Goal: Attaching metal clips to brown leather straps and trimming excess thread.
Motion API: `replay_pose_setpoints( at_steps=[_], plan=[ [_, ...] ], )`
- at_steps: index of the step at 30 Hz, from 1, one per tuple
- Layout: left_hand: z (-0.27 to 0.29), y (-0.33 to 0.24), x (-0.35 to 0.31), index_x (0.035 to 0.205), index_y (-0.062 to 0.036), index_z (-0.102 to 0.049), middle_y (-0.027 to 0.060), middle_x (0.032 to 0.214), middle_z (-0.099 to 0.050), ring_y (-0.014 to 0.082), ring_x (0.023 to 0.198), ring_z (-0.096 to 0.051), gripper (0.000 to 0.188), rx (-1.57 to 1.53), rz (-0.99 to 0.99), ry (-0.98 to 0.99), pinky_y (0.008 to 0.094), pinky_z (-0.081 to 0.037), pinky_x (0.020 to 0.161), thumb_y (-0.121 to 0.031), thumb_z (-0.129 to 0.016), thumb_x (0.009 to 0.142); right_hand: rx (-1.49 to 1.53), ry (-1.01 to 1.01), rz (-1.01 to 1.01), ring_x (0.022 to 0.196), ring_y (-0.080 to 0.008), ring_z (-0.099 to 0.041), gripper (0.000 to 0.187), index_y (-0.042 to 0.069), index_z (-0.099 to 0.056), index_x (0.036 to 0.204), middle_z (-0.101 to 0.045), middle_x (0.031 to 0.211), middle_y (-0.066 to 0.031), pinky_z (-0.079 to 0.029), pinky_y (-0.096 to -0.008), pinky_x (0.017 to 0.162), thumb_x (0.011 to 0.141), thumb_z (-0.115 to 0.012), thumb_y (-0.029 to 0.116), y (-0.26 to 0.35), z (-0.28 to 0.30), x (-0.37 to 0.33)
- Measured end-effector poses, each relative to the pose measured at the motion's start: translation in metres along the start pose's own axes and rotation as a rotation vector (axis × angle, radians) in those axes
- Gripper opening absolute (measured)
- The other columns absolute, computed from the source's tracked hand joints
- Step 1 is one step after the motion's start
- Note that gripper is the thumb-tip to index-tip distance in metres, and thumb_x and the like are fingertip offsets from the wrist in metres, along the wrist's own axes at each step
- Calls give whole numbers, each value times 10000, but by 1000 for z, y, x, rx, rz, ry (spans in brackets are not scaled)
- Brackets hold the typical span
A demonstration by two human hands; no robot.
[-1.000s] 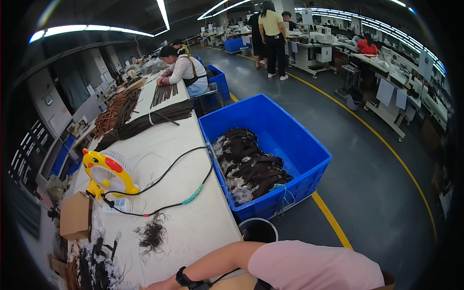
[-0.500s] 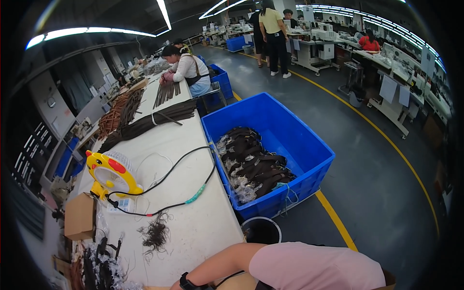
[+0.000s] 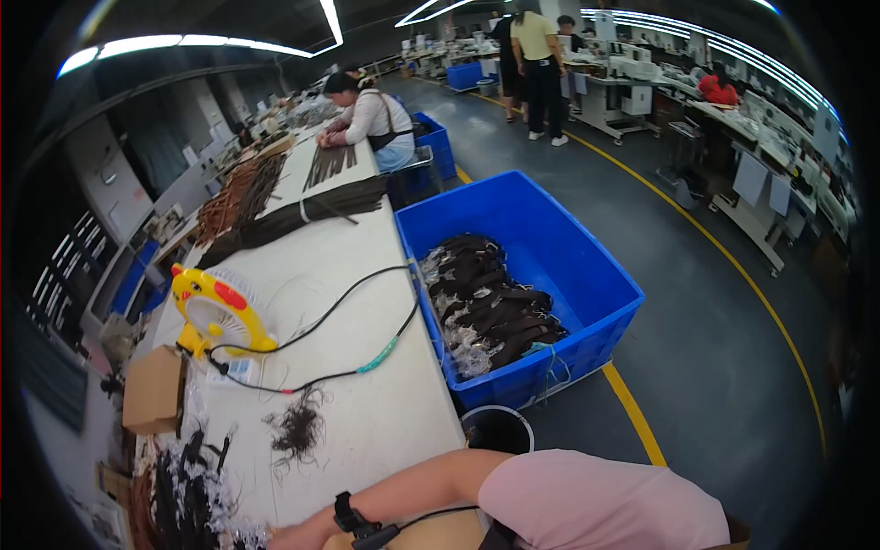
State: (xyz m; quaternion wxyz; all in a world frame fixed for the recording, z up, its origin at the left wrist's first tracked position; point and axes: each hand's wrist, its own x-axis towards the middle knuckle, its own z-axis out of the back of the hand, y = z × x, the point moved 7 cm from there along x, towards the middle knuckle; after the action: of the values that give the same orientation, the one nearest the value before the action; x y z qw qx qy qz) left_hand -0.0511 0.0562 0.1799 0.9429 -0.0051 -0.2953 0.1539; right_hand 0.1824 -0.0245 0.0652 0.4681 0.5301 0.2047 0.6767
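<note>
My right arm reaches leftward along the lower edge, its pink sleeve at the right and a black band round the wrist. Of my right hand (image 3: 286, 537) only the back part shows, low on the white table (image 3: 394, 403); its fingers are cut off or hidden. Nearest to it is a heap of dark straps (image 3: 174, 495) with crumpled clear plastic among them. A clump of loose dark threads (image 3: 298, 429) lies just beyond my forearm. My left hand is outside the picture.
A yellow fan (image 3: 225, 316), a cardboard box (image 3: 154, 390) and a black cable (image 3: 374, 363) occupy the table. Bundled dark strips (image 3: 302, 215) lie farther along. Right of the table stand a blue bin (image 3: 587, 353) holding dark straps and a black bucket (image 3: 500, 429). A co-worker (image 3: 367, 119) sits beyond.
My right forearm has stretched farther left, and part of the hand now shows beside the strap heap. The whole view has shifted slightly. The seated co-worker's hands have moved a little.
</note>
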Motion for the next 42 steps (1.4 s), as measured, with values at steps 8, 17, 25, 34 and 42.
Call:
replay_pose_setpoints(
  at_steps=[8, 17, 25, 34, 42],
  plan=[
    [-114, 76, -69, 1347, -91, -601, 161, 874, -490, 331, 831, -517, 382, -2, 114, 488, 411, -426, 762, -232, -496, 1007, -595, 120, -384, 928, -306, -657, 216, 118, -705, 966, -677, 969, -82, -513, -426, 744, 828, -698, 285, -34, 27, -42],
    [-81, 56, -55, 1036, -60, -706, 92, 948, -573, 310, 933, -543, 239, 105, 137, 285, 412, -436, 836, -113, -732, 805, -400, 66, -399, 908, -293, -643, 217, 107, -715, 977, -660, 949, -93, -498, -387, 766, 845, -703, 277, -21, 29, -55],
    [-158, -49, 9, 935, -39, -626, 113, 917, -594, 317, 804, -620, 266, -371, 149, 311, 394, -513, 695, -181, -792, 782, -427, -109, -433, 856, -279, -647, 189, 100, -706, 938, -657, 933, -91, -505, -372, 727, 821, -727, 247, -21, 34, -56],
    [-181, -51, 1, 895, -27, -653, 131, 840, -605, 306, 720, -608, 134, -358, 84, 198, 378, -487, 627, -111, -732, 828, -582, 104, -284, 788, -285, -652, 223, 119, -705, 928, -648, 872, -34, -496, -384, 668, 776, -775, 266, -11, -2, -38],
    [-219, -15, -19, 950, -7, -668, -34, 775, -627, 41, 698, -544, 50, -950, 652, 307, 202, -439, 643, -40, -675, 914, -368, -40, -274, 727, -285, -634, 206, 72, -698, 836, -639, 783, -73, -474, -372, 626, 769, -792, 242, -24, -14, -34]
  ],
)
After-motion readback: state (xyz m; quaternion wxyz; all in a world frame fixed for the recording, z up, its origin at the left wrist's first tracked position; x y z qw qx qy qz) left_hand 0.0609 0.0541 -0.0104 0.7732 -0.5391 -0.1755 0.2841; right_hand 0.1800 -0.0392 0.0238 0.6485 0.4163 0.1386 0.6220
